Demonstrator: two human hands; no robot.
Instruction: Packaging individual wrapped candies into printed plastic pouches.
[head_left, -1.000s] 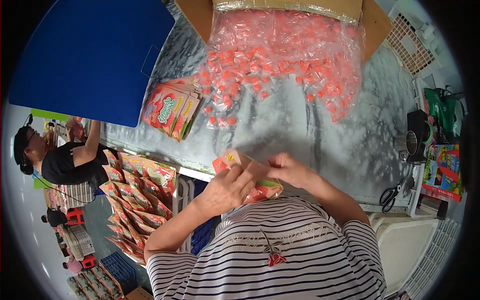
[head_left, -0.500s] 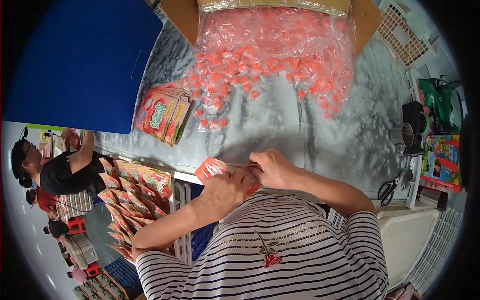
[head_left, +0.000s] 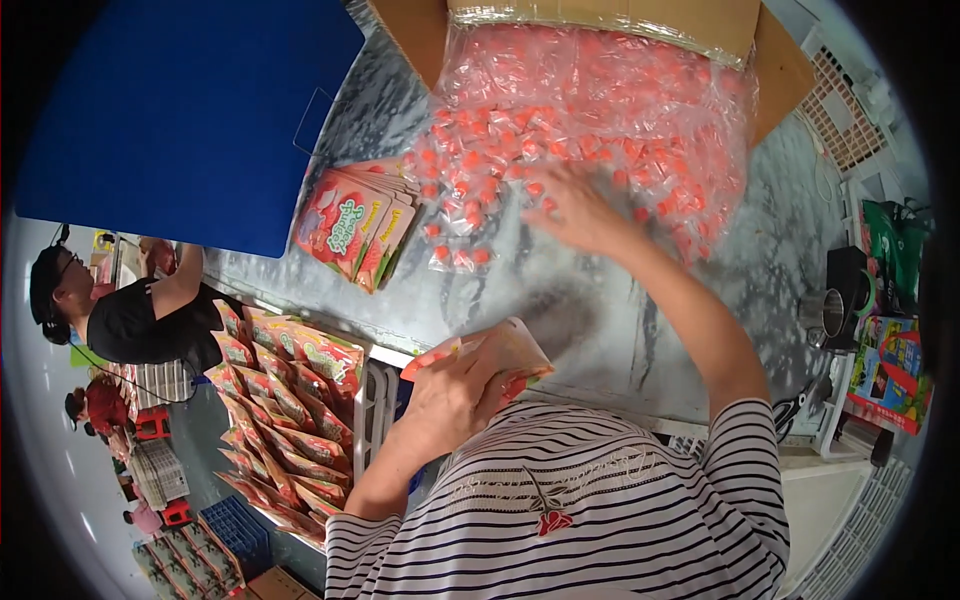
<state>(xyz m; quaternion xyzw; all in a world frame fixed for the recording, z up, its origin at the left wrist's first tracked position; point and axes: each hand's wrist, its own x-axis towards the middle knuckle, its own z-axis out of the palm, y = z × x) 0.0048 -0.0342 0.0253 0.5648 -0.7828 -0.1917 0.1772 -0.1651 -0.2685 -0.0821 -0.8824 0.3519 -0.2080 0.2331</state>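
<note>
At the near edge of the surface [head_left: 600, 355], the left hand [head_left: 447, 397] has its fingers clamped on a red pouch [head_left: 526, 350], long axis partly hidden; the right hand [head_left: 580, 212] is nearer the wrapped candies [head_left: 468, 160], which lie around its fingertips and toward the far edge, its grip too blurred to tell

Blue panel [head_left: 180, 120], green bag [head_left: 890, 245]

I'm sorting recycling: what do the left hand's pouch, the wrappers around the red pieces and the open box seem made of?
Pouch: likely printed plastic film, thin, slightly shiny, though coated paper is possible.
Wrappers: probably clear plastic, glossy, crinkled and see-through.
Box: apparently cardboard, matt brown, with stiff flaps.
</note>
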